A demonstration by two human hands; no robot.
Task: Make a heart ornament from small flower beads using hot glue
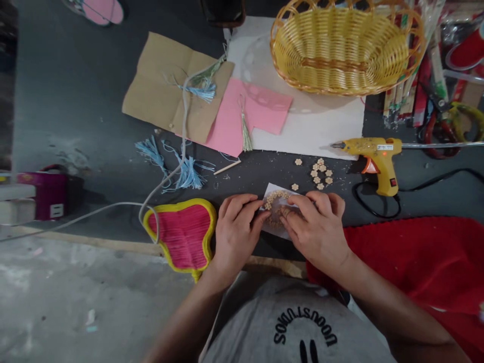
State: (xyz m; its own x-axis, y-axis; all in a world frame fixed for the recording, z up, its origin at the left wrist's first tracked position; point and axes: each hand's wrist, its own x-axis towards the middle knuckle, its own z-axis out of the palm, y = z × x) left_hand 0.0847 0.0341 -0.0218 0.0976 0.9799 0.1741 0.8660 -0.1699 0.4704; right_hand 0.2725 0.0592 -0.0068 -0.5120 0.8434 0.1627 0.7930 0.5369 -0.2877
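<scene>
Flanking a ring of flower-shaped pieces [279,194] on white paper [269,189], left hand [237,226] and right hand [318,229] curve inward; whether either grips cannot be told.

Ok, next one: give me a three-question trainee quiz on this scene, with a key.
1. Which is nearer the yellow plastic glue gun: the left hand or the right hand?
2. The pale green thread tassel lies over: A) red cloth B) flat pink paper C) yellow wicker basket
3. True or false: some small beige flower-shaped pieces lie on the dark grey table.
Key: 1. Right hand; 2. B; 3. True.
</scene>
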